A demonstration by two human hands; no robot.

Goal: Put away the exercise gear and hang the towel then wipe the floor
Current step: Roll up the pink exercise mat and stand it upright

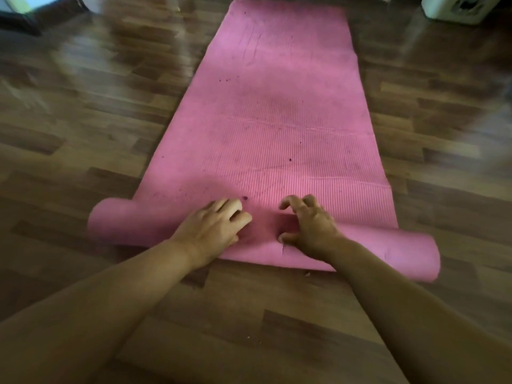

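Observation:
A pink ribbed exercise mat [277, 112] lies lengthwise on the wooden floor, running away from me. Its near end is wound into a roll [388, 250] that lies across the view. My left hand [213, 228] rests on top of the roll left of centre, fingers laid forward over it. Just to its right, my right hand [310, 225] sits on the roll with the heel and thumb pressing on it, while its arched fingers hover over the flat part. No towel is in view.
Wooden plank floor [83, 134] surrounds the mat on all sides. A white box-like object [460, 6] stands at the far right corner. A dark object [19, 20] lies at the far left. The view is blurred at the edges.

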